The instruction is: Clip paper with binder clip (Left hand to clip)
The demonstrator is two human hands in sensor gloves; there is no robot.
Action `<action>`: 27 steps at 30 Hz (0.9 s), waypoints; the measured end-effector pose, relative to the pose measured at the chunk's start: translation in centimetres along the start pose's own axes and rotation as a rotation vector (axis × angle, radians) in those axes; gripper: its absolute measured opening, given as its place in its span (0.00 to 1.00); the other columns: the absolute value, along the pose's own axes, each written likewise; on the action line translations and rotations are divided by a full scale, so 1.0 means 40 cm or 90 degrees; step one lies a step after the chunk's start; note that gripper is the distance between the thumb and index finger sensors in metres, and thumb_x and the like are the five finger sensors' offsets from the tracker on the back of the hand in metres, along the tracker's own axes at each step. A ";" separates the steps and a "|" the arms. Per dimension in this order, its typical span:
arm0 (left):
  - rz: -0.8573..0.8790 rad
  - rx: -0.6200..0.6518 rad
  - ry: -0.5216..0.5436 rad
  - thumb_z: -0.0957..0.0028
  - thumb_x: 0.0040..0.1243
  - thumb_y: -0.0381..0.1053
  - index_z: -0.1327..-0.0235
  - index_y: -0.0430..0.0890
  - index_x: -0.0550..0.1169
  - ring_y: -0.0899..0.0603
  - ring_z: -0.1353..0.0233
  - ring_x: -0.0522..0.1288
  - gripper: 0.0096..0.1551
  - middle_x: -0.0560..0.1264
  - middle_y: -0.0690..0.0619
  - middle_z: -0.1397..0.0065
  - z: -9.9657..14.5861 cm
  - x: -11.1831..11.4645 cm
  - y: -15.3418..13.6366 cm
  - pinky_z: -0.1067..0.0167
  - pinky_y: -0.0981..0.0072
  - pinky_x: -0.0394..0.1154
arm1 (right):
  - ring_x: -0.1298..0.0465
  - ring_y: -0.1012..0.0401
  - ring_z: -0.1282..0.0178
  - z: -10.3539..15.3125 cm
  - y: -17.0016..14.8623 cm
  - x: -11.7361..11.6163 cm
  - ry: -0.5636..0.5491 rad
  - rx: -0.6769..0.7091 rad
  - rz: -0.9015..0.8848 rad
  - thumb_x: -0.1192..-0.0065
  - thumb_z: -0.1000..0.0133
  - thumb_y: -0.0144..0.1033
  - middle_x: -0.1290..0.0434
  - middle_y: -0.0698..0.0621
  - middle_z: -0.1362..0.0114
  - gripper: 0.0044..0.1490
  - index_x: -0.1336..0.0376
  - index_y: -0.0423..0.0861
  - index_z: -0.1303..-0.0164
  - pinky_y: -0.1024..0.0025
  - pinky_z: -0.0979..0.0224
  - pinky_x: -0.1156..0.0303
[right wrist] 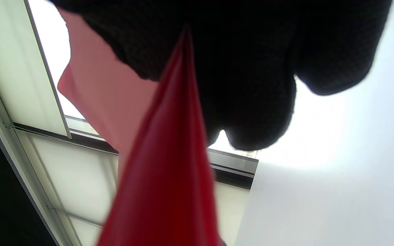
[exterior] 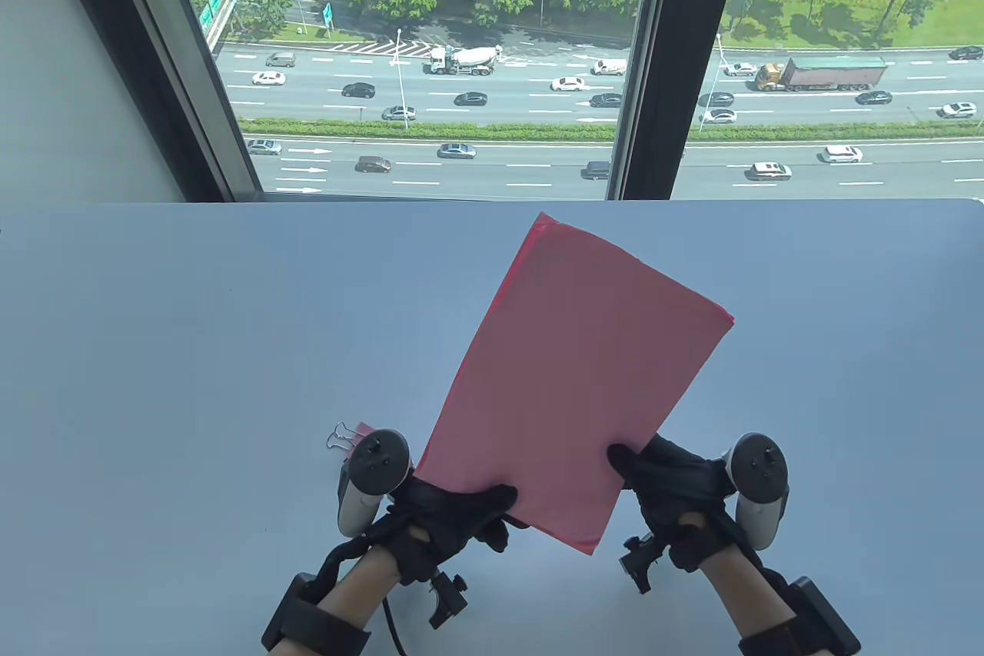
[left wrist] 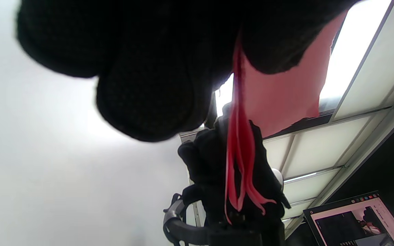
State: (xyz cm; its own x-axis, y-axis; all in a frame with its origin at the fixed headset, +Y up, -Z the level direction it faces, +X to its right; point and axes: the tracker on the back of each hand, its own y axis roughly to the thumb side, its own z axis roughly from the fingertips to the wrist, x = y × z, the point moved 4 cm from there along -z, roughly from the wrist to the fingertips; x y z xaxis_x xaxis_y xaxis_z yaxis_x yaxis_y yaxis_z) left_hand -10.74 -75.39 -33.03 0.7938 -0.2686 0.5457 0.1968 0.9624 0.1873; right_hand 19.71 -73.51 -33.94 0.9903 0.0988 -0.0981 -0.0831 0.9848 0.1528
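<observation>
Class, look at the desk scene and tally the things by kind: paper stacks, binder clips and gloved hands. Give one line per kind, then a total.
Pink paper stack, held up off the pale table by both hands: 1
Pink binder clip with wire handles, on the table: 1
Black-gloved hands, left and right: 2
Total: 4

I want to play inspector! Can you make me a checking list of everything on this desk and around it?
Surface: pale blue table, bare where it shows.
Job's things: pink paper, several sheets, held up off the table by its near edge; binder clip lying on the table just behind the left hand, not yet on the paper.
Clutter: nothing seen.
Grippers: left hand pinches the paper's near left corner; right hand pinches its near right edge; black gloves, a tracker on each.
Cables: a black cable hangs by the left wrist.
Surroundings: window over a busy highway and trees; a screen in the left wrist view.
</observation>
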 end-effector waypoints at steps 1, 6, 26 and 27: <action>-0.004 -0.002 0.017 0.49 0.63 0.60 0.38 0.45 0.83 0.46 0.62 0.90 0.31 0.89 0.48 0.48 0.005 -0.014 0.002 0.59 0.51 0.83 | 0.12 0.52 0.59 -0.003 0.001 0.011 -0.005 0.000 0.000 0.30 0.52 0.38 0.13 0.51 0.55 0.26 0.24 0.43 0.45 0.51 0.48 0.21; -0.070 0.014 0.115 0.50 0.67 0.58 0.38 0.42 0.84 0.42 0.62 0.89 0.31 0.88 0.44 0.47 0.040 -0.122 0.036 0.59 0.47 0.81 | 0.12 0.52 0.59 -0.016 -0.002 0.073 -0.024 -0.008 0.031 0.29 0.52 0.37 0.12 0.51 0.56 0.26 0.24 0.42 0.46 0.51 0.49 0.21; -0.629 -0.370 0.395 0.53 0.68 0.63 0.41 0.44 0.86 0.40 0.50 0.81 0.33 0.79 0.42 0.32 0.175 -0.405 -0.017 0.46 0.40 0.74 | 0.13 0.51 0.61 -0.036 -0.085 0.048 0.142 -0.155 0.178 0.30 0.51 0.36 0.13 0.49 0.58 0.26 0.23 0.40 0.46 0.48 0.49 0.22; -0.629 -0.381 0.393 0.53 0.68 0.65 0.42 0.43 0.86 0.40 0.50 0.81 0.35 0.80 0.42 0.33 0.172 -0.404 -0.026 0.46 0.40 0.74 | 0.13 0.51 0.61 -0.036 -0.087 0.046 0.145 -0.159 0.179 0.30 0.51 0.36 0.13 0.49 0.58 0.26 0.23 0.39 0.46 0.48 0.49 0.22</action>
State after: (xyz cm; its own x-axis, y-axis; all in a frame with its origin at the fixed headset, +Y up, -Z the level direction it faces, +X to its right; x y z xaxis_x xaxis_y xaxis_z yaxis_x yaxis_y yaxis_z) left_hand -27.74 -72.32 -36.43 0.2671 -0.9580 -0.1043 0.9409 0.2826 -0.1864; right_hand 21.68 -76.56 -36.08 0.8779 0.3689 -0.3052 -0.3976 0.9169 -0.0355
